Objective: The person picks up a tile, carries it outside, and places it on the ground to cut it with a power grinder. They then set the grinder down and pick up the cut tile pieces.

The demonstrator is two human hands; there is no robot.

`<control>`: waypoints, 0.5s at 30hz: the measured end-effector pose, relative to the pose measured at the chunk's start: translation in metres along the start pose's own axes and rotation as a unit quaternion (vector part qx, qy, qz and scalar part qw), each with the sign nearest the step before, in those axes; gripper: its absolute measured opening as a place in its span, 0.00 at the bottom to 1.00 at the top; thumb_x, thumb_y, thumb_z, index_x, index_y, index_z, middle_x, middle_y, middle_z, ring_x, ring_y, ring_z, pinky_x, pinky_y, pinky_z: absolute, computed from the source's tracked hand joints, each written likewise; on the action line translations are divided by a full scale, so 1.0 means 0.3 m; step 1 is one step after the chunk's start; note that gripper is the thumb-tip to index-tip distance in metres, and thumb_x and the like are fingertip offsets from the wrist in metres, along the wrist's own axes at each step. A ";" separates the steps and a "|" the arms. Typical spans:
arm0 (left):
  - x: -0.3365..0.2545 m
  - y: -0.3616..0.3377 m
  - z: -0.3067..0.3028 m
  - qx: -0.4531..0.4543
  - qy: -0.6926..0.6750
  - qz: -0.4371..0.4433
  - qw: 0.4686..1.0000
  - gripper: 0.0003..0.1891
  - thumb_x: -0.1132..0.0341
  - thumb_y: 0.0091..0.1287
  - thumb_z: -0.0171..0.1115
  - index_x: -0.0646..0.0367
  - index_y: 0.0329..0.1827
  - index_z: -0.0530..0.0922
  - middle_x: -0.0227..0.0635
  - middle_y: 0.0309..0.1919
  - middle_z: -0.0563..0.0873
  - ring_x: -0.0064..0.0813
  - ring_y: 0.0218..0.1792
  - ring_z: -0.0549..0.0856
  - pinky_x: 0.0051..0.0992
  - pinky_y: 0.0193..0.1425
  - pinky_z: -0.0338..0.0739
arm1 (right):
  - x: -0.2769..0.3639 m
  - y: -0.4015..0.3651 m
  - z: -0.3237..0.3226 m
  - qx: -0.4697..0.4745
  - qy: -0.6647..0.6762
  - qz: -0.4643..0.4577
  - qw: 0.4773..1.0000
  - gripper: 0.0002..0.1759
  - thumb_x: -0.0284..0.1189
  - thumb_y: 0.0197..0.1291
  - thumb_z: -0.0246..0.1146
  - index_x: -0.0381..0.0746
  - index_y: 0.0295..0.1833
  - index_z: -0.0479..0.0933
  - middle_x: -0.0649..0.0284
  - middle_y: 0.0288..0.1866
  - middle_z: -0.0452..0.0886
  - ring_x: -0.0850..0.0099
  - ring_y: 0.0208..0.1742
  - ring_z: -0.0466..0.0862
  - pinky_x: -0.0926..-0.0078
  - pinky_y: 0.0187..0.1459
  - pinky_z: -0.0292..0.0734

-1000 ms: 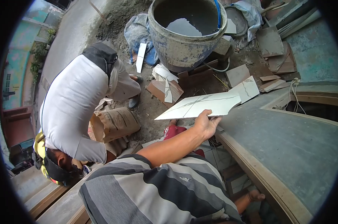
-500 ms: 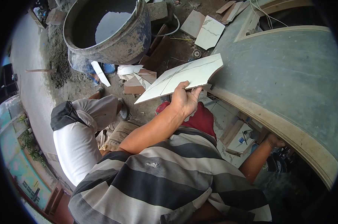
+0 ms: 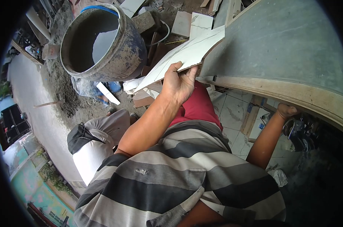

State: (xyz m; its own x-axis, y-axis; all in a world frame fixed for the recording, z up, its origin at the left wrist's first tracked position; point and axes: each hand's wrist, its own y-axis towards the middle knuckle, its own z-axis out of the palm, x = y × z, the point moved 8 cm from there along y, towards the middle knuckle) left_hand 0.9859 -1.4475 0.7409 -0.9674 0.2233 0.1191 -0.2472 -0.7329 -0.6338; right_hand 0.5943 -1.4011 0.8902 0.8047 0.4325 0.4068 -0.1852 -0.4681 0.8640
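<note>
Gripping the tile (image 3: 187,53) by its near edge, left hand (image 3: 178,85) clamped on it, long axis running up and rightward away from the hand against the curved worktop (image 3: 277,49), right hand (image 3: 287,111) farther off beneath, grip unclear.

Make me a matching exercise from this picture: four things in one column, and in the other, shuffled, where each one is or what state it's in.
Things:
1. white tile
2. big tub
3. right hand
4. person in white shirt

Places or states:
A. under the edge of the grey counter
B. bent over at lower left
C. liquid inside
D. gripped by the left hand

Pairs: 1-D, 2-C, 3-A, 4-B
</note>
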 end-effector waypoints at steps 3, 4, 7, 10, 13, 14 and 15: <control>-0.017 0.006 -0.002 0.007 0.010 -0.004 1.000 0.20 0.71 0.74 0.44 0.73 0.65 0.65 0.53 0.58 0.78 0.46 0.58 0.82 0.36 0.63 0.83 | -0.020 -0.014 0.002 0.014 0.008 0.014 1.000 0.55 0.72 0.63 0.35 0.32 0.75 0.53 0.48 0.71 0.64 0.58 0.68 0.73 0.60 0.64 0.75; -0.027 -0.001 0.009 0.007 0.025 0.000 1.000 0.20 0.71 0.74 0.44 0.72 0.65 0.64 0.53 0.58 0.77 0.46 0.58 0.82 0.36 0.63 0.83 | -0.033 -0.021 -0.001 0.026 0.002 0.019 0.999 0.56 0.72 0.63 0.33 0.31 0.75 0.53 0.47 0.71 0.65 0.57 0.66 0.75 0.61 0.60 0.79; -0.031 0.002 0.022 -0.001 0.024 0.004 1.000 0.20 0.71 0.75 0.42 0.74 0.65 0.63 0.54 0.58 0.77 0.48 0.58 0.82 0.36 0.62 0.84 | -0.067 -0.038 -0.008 0.044 -0.018 0.036 0.998 0.57 0.74 0.61 0.34 0.31 0.73 0.58 0.46 0.67 0.69 0.57 0.65 0.77 0.60 0.61 0.79; -0.025 0.009 0.029 0.003 0.030 -0.014 0.999 0.20 0.70 0.75 0.41 0.75 0.65 0.62 0.56 0.59 0.76 0.49 0.59 0.81 0.37 0.62 0.84 | -0.070 -0.056 -0.033 -0.001 -0.019 0.057 0.998 0.58 0.75 0.60 0.34 0.30 0.71 0.60 0.46 0.66 0.72 0.57 0.64 0.78 0.60 0.61 0.79; -0.029 0.004 0.066 0.008 0.049 -0.029 0.998 0.19 0.71 0.75 0.42 0.75 0.64 0.62 0.56 0.59 0.76 0.49 0.59 0.81 0.37 0.62 0.84 | -0.068 -0.050 -0.045 -0.002 -0.044 0.039 0.998 0.58 0.75 0.60 0.34 0.30 0.71 0.61 0.46 0.65 0.72 0.57 0.63 0.78 0.60 0.61 0.79; -0.031 -0.001 0.082 0.013 0.055 -0.029 0.998 0.19 0.70 0.75 0.42 0.76 0.64 0.63 0.56 0.59 0.76 0.48 0.59 0.81 0.36 0.61 0.84 | -0.065 -0.048 -0.039 0.016 -0.057 0.024 0.998 0.58 0.75 0.60 0.34 0.29 0.70 0.61 0.46 0.65 0.73 0.57 0.63 0.79 0.60 0.61 0.79; -0.035 -0.009 0.103 0.018 0.061 -0.029 0.998 0.19 0.70 0.75 0.42 0.76 0.64 0.63 0.56 0.58 0.76 0.48 0.58 0.82 0.35 0.60 0.85 | -0.051 -0.042 -0.030 0.012 -0.056 0.022 0.998 0.58 0.75 0.60 0.34 0.29 0.70 0.61 0.46 0.65 0.73 0.57 0.63 0.79 0.60 0.61 0.79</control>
State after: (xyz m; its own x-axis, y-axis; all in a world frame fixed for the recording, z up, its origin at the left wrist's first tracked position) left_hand 0.9950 -1.4679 0.7650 -0.9381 0.3410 0.0606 -0.3072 -0.7382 -0.6006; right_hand 0.5793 -1.3948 0.8759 0.8545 0.3221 0.4076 -0.2094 -0.5044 0.8377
